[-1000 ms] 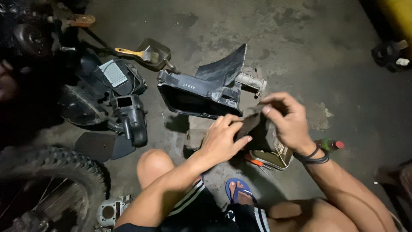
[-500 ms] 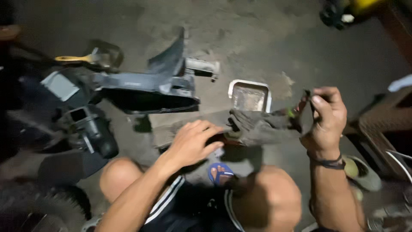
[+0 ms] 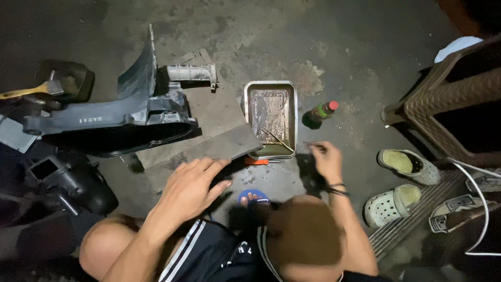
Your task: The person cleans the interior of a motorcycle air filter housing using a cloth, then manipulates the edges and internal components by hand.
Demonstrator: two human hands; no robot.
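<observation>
i see my left hand [image 3: 190,185] lying flat on the near end of a dark flat board [image 3: 219,147] that rests on the concrete floor [image 3: 339,42]. its fingers [image 3: 209,166] are spread and pressed down on the board, not curled round it. the board's long axis runs from the near left, under my palm, up and to the right, and its far right corner overlaps the near left edge of the metal tray [image 3: 250,102].

my right hand [image 3: 327,159] is well apart from the board, on the other side of the tray's near right corner. its fingertips look pinched together on something small and dark, but the thing is too small and dim for me to name, so i cannot tell for sure what is held. just beyond that hand a small green bottle with a red cap [image 3: 319,114] lies tilted on the floor, right beside the tray's right wall.

so the left hand is the 1 on the board, and the tray sits between my 2 hands. inside the tray i see a thin stick-like thing [image 3: 276,138] lying slantwise in dirty liquid.

to the left of the board sits a large black plastic housing [image 3: 112,122], and 2 pale clogs [image 3: 402,183] lie at the right.
</observation>
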